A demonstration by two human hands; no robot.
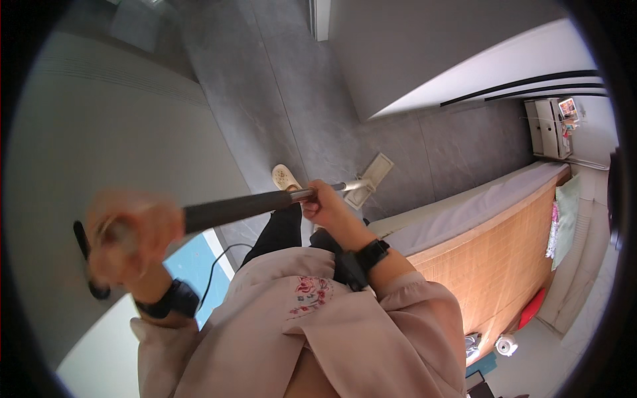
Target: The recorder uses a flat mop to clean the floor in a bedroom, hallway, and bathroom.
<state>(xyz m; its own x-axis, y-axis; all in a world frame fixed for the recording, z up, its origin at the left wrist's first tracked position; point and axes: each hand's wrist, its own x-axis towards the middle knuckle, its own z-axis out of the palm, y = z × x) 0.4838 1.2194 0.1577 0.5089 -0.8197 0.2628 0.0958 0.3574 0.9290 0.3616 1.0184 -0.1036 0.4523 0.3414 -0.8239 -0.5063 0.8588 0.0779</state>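
A flat mop [235,211] slants across in front of me, with a dark padded grip and a metal pole. My left hand [136,232], smeared by motion, is closed round the grip's top end. Further down, my right hand [324,204] wraps the metal pole just below the dark grip. The pale rectangular mop head [370,180] lies on the grey tiled floor [318,106], ahead and a little to the right. A cream clog [285,178] on my foot shows beside the pole.
A bed with a woven mat [491,259] takes up the right side, its edge close to my right arm. A grey wall corner [371,73] juts out ahead. A white cabinet [549,129] stands at the far right. On the left, a black handle [81,240] sits on a pale panel.
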